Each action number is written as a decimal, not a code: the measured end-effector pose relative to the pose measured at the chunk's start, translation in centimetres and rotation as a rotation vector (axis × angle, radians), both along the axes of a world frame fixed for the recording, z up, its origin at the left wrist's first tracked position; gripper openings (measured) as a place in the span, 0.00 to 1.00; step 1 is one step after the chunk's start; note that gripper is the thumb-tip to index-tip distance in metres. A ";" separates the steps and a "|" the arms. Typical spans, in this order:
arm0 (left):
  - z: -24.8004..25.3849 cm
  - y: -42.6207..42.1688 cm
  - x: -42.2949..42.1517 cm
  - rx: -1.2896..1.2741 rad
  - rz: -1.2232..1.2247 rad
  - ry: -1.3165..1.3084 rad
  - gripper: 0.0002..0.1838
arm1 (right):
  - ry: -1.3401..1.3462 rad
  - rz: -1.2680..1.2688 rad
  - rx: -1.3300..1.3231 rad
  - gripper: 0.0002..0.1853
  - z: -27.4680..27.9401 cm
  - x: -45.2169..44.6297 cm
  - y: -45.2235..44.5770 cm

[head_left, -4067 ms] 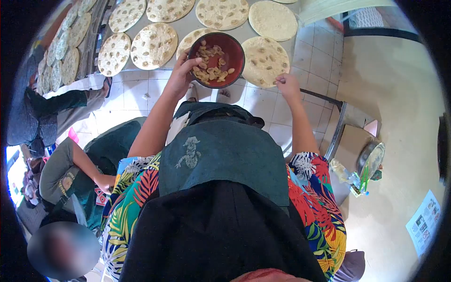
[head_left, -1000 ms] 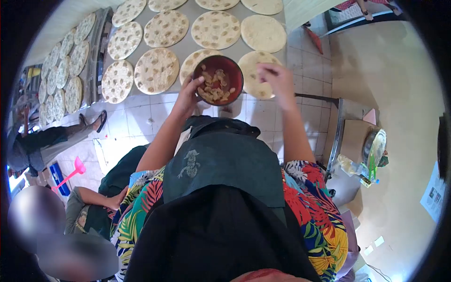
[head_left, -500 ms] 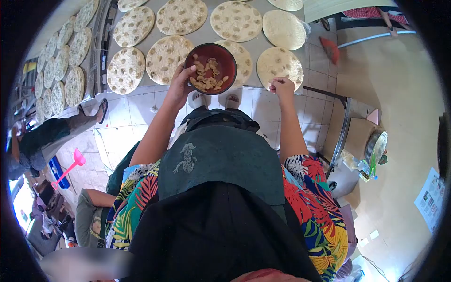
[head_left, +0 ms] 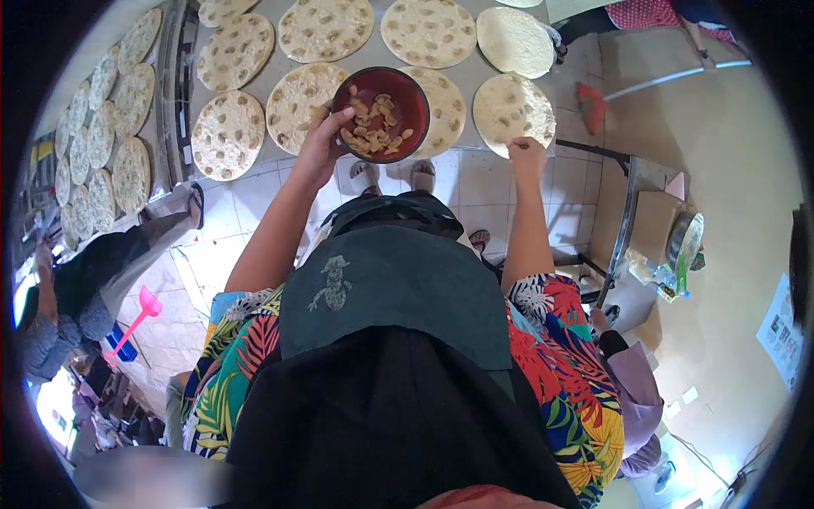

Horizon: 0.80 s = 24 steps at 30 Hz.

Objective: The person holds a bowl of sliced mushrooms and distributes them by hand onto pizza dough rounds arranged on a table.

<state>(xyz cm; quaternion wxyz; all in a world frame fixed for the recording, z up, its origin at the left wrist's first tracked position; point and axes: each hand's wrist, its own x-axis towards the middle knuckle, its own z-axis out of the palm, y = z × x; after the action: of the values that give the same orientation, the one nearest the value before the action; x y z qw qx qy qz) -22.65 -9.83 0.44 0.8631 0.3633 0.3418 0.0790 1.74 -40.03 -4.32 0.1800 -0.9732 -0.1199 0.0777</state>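
red bowl (head_left: 412, 100): left hand (head_left: 322, 144) grips rim; gap beside; right hand (head_left: 527, 156), fingers closed, at flatbread (head_left: 500, 110) edge

Seen from above, both bare forearms (head_left: 530, 242) reach forward from the body. The right arm extends nearly straight ahead, the right hand (head_left: 527, 158) bunching its fingers (head_left: 525, 144) together. The left arm (head_left: 270, 229) slants inward, the left hand (head_left: 320, 148) curled in a grip, thumb (head_left: 342, 117) uppermost.
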 end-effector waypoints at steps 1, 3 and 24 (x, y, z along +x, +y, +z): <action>0.1 0.2 -0.1 -0.001 -0.005 -0.016 0.32 | 0.191 -0.130 0.238 0.10 0.0 0.4 -0.3; 0.8 0.5 -0.4 0.005 -0.020 -0.014 0.32 | 0.376 -0.262 0.478 0.11 0.4 0.3 -0.3; 0.9 1.4 -3.9 -0.009 0.040 -0.034 0.28 | -0.046 0.847 -0.184 0.06 0.0 3.1 7.1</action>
<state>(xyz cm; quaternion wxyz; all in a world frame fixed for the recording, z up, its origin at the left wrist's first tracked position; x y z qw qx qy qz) -26.54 -8.48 1.30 0.8686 0.3513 0.3346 0.1008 4.89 -32.97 -4.31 0.0421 -0.8516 -0.5052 0.1335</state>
